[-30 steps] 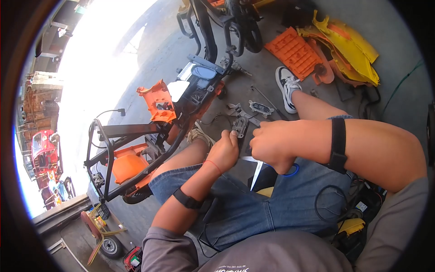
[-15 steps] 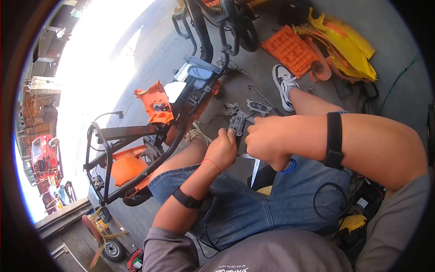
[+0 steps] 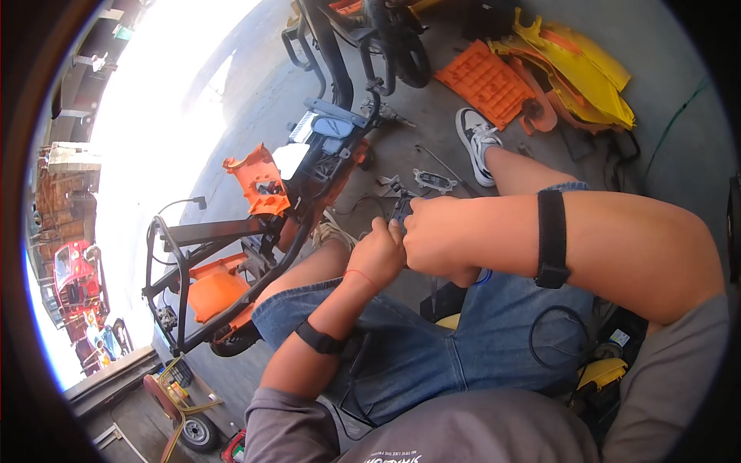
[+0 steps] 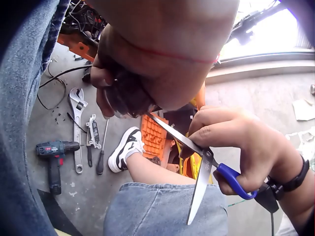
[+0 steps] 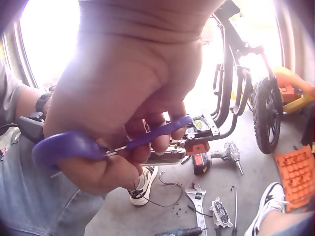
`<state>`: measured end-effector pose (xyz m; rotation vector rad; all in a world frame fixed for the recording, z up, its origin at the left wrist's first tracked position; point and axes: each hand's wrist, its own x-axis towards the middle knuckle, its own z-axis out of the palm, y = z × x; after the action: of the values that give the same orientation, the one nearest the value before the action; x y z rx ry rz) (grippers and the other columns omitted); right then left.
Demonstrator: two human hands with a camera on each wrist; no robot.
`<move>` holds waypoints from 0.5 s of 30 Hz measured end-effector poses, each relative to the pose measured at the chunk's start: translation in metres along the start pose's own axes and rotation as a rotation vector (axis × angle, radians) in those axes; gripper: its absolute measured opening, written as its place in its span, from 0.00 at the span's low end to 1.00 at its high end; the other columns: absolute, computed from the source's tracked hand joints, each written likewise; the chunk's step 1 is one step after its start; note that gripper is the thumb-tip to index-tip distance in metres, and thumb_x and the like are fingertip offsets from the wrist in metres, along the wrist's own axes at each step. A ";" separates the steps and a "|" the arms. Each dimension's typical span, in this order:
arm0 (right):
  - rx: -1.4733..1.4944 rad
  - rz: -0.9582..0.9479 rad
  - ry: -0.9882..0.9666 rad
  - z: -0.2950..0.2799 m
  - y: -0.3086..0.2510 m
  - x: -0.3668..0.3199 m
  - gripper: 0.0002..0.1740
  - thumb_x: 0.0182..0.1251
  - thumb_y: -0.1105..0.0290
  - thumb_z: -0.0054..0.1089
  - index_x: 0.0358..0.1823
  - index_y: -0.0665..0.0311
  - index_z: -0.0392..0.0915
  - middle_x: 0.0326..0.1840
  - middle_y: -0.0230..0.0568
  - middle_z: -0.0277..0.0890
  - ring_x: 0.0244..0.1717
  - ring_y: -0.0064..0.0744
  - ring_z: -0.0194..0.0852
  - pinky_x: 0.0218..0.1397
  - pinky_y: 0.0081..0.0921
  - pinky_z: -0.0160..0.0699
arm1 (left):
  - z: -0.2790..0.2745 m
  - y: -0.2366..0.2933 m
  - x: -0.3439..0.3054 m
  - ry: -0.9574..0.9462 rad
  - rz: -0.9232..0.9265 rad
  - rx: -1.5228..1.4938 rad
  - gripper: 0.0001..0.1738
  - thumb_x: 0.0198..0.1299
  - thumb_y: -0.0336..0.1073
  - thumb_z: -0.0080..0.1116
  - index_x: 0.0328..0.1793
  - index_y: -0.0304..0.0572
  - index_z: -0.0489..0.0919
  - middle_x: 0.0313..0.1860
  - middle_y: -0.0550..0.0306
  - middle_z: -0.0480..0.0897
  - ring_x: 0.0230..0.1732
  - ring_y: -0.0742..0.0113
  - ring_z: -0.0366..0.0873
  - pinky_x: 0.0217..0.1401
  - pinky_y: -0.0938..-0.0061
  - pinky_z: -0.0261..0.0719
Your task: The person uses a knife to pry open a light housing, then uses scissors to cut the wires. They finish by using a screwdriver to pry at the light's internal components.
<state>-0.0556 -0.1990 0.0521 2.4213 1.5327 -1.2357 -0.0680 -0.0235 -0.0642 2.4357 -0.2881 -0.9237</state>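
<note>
In the head view my left hand (image 3: 380, 253) holds a small grey housing (image 3: 400, 208) between thumb and fingers. The left wrist view shows this housing (image 4: 129, 96) dark and partly covered by the palm. My right hand (image 3: 441, 238) grips a pair of scissors (image 4: 201, 184) with blue handles. Their blades are spread wide. One blade reaches to the lower edge of the housing, while the other points down over the jeans. In the right wrist view fingers wrap round the blue handles (image 5: 71, 146). Both hands are close together above the lap.
A stripped scooter frame (image 3: 212, 229) stands to the left. On the floor lie an adjustable wrench (image 4: 78, 130), a cordless drill (image 4: 55, 156), a screwdriver (image 4: 101, 156) and a small display unit (image 3: 434, 181). Orange (image 3: 488, 86) and yellow panels (image 3: 590, 58) lie beyond the shoe (image 3: 478, 145).
My right hand has moved left, up against the left hand and the housing. The scissors' blades, plain in the earlier head views, are now mostly hidden there. My left hand keeps its hold.
</note>
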 end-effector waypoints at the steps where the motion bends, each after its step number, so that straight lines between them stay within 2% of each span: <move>1: -0.014 -0.009 -0.031 0.001 0.000 0.002 0.13 0.44 0.66 0.68 0.34 0.60 0.89 0.38 0.42 0.84 0.48 0.40 0.80 0.56 0.38 0.72 | 0.002 0.000 0.001 -0.023 0.038 0.007 0.26 0.79 0.50 0.34 0.51 0.28 0.69 0.42 0.20 0.82 0.48 0.22 0.79 0.55 0.40 0.74; 2: -0.013 -0.001 -0.030 0.004 0.002 -0.001 0.13 0.44 0.66 0.68 0.34 0.60 0.89 0.38 0.42 0.84 0.48 0.40 0.80 0.56 0.38 0.72 | 0.001 -0.001 0.005 -0.024 0.045 0.009 0.26 0.79 0.50 0.34 0.51 0.28 0.69 0.42 0.20 0.82 0.48 0.22 0.79 0.55 0.40 0.74; 4: 0.007 0.046 0.093 0.017 0.004 -0.011 0.13 0.44 0.66 0.69 0.33 0.60 0.87 0.38 0.41 0.82 0.47 0.40 0.79 0.54 0.38 0.71 | 0.000 -0.006 0.011 0.055 0.031 -0.072 0.27 0.79 0.51 0.33 0.51 0.28 0.70 0.44 0.20 0.81 0.48 0.21 0.78 0.56 0.40 0.73; 5: 0.002 0.053 0.093 0.020 0.006 -0.020 0.13 0.44 0.66 0.69 0.33 0.60 0.87 0.38 0.41 0.82 0.47 0.40 0.79 0.54 0.38 0.71 | -0.004 -0.009 0.018 0.128 0.052 -0.154 0.29 0.80 0.52 0.32 0.50 0.29 0.73 0.44 0.24 0.82 0.43 0.27 0.82 0.48 0.45 0.78; 6: 0.034 0.093 0.227 0.024 0.008 -0.030 0.12 0.44 0.67 0.69 0.33 0.61 0.87 0.38 0.42 0.82 0.48 0.41 0.79 0.55 0.38 0.72 | -0.010 -0.011 0.024 -0.033 -0.160 -0.482 0.28 0.80 0.51 0.32 0.50 0.32 0.75 0.40 0.35 0.84 0.36 0.44 0.85 0.35 0.55 0.81; 7: 0.072 0.129 0.363 0.028 0.008 -0.038 0.11 0.45 0.67 0.69 0.32 0.62 0.87 0.39 0.43 0.82 0.48 0.43 0.80 0.55 0.38 0.73 | -0.025 0.001 0.017 -0.100 -0.183 -0.654 0.27 0.80 0.51 0.33 0.50 0.35 0.76 0.38 0.42 0.84 0.32 0.53 0.83 0.30 0.61 0.79; 8: 0.069 0.131 0.371 0.033 0.006 -0.044 0.11 0.45 0.67 0.69 0.32 0.62 0.87 0.39 0.43 0.82 0.48 0.43 0.80 0.55 0.38 0.73 | -0.038 0.012 0.011 -0.169 -0.204 -0.821 0.26 0.80 0.50 0.33 0.49 0.37 0.77 0.36 0.48 0.83 0.28 0.62 0.82 0.24 0.67 0.77; 9: 0.116 0.163 0.468 0.038 0.003 -0.047 0.12 0.45 0.67 0.69 0.33 0.62 0.86 0.39 0.42 0.80 0.48 0.43 0.79 0.55 0.38 0.73 | -0.042 0.015 0.012 -0.164 -0.201 -0.812 0.26 0.80 0.50 0.33 0.49 0.37 0.77 0.36 0.48 0.83 0.28 0.62 0.82 0.24 0.67 0.77; 10: 0.163 0.189 0.565 0.041 0.000 -0.049 0.13 0.45 0.67 0.70 0.34 0.62 0.85 0.38 0.42 0.79 0.48 0.43 0.79 0.54 0.38 0.73 | -0.045 0.017 0.011 -0.200 -0.234 -0.925 0.24 0.79 0.49 0.33 0.50 0.40 0.77 0.35 0.50 0.83 0.27 0.64 0.81 0.23 0.69 0.75; 11: 0.166 0.205 0.593 0.042 -0.004 -0.051 0.15 0.44 0.66 0.71 0.36 0.62 0.85 0.39 0.41 0.78 0.47 0.42 0.78 0.53 0.37 0.72 | -0.046 0.018 0.011 -0.237 -0.267 -1.039 0.24 0.78 0.49 0.33 0.50 0.42 0.78 0.34 0.53 0.84 0.25 0.66 0.81 0.21 0.72 0.74; 15: 0.200 0.240 0.707 0.047 -0.012 -0.054 0.15 0.43 0.66 0.72 0.35 0.62 0.84 0.38 0.40 0.77 0.46 0.42 0.77 0.52 0.37 0.72 | -0.053 0.025 0.008 -0.309 -0.285 -1.080 0.24 0.77 0.49 0.33 0.50 0.41 0.78 0.32 0.52 0.83 0.22 0.65 0.80 0.18 0.73 0.69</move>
<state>-0.1037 -0.2524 0.0578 3.2767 1.1797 -0.5242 -0.0271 -0.0266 -0.0211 1.3489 0.3882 -1.1648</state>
